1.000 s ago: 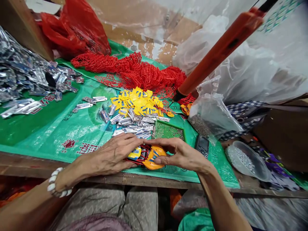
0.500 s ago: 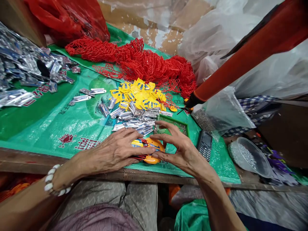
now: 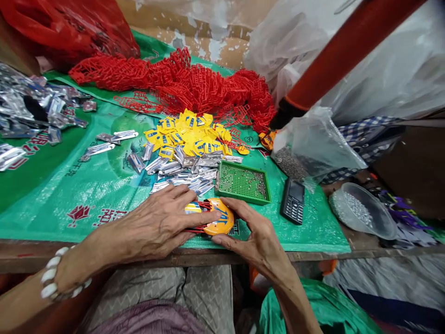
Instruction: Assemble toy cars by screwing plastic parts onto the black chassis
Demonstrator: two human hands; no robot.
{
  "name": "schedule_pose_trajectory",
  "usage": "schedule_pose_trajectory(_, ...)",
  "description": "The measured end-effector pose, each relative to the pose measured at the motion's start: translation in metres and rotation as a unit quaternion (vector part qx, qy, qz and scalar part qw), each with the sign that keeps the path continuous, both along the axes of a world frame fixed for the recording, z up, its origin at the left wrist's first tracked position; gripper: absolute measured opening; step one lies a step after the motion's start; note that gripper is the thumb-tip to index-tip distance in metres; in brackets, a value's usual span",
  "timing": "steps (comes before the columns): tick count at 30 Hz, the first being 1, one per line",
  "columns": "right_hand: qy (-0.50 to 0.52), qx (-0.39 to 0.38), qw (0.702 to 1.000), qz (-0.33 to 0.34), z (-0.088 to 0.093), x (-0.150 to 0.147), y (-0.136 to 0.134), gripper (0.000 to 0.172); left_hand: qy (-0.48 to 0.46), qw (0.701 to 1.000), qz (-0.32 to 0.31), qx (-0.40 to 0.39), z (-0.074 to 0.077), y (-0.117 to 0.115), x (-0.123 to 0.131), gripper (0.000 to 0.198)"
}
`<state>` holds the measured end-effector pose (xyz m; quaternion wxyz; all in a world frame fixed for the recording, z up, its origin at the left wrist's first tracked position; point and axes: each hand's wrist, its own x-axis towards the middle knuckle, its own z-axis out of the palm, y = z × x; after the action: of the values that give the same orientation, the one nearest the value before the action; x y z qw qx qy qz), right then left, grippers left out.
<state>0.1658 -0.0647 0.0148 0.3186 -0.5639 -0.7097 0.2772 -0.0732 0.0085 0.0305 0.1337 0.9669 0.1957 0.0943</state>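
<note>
An orange plastic toy piece (image 3: 222, 221) with blue markings lies near the table's front edge, joined to or resting on red plastic frames (image 3: 206, 204). My left hand (image 3: 163, 218) is closed over the frames and a yellow part, its index finger pressing on the orange piece. My right hand (image 3: 248, 227) pinches the orange piece at its right side between thumb and index finger. Behind the hands are a pile of silver foil-like strips (image 3: 187, 169) and a heap of yellow printed pieces (image 3: 191, 134). My left palm hides part of the frames.
A green tray (image 3: 243, 202) holds small metal bits. Right of it are a black keypad phone (image 3: 293, 202), a clear bag of small metal parts (image 3: 295, 160) and a plastic bowl (image 3: 339, 218). Red frames (image 3: 208, 93) pile up behind; a red-orange pole-shaped tool (image 3: 323, 69) slants in above.
My right hand's fingers have come down from above the orange piece to its right edge. More of the orange piece and the green tray shows. The whole view has shifted slightly.
</note>
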Motion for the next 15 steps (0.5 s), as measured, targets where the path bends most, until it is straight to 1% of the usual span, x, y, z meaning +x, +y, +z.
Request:
schedule_pose_trajectory(2,0.014,-0.006,1.0,0.01,0.001,0.0,0.002,0.059,0.004,1.0,-0.008,0.011,0.001,0.001,0.0,0.04)
schedule_pose_trajectory(5,0.036,-0.033,0.998,0.044,0.005,0.0,0.01,0.062,-0.006,0.999,-0.016,0.029,0.0,0.0,-0.001,0.04)
schedule_pose_trajectory(7,0.04,-0.041,0.997,0.056,0.008,0.0,0.013,0.061,-0.017,0.999,-0.019,0.04,-0.001,0.0,-0.002,0.041)
schedule_pose_trajectory(10,0.035,-0.033,0.997,0.052,0.008,0.0,0.014,0.057,-0.018,0.999,-0.018,0.044,-0.001,0.0,-0.002,0.041)
schedule_pose_trajectory(13,0.04,-0.013,0.998,0.037,0.005,-0.001,0.009,0.056,-0.005,0.999,-0.023,0.046,0.001,0.002,0.0,0.043)
schedule_pose_trajectory(15,0.058,-0.021,0.998,0.027,0.002,-0.004,0.006,0.057,0.0,0.998,-0.029,0.049,0.002,0.003,0.0,0.046)
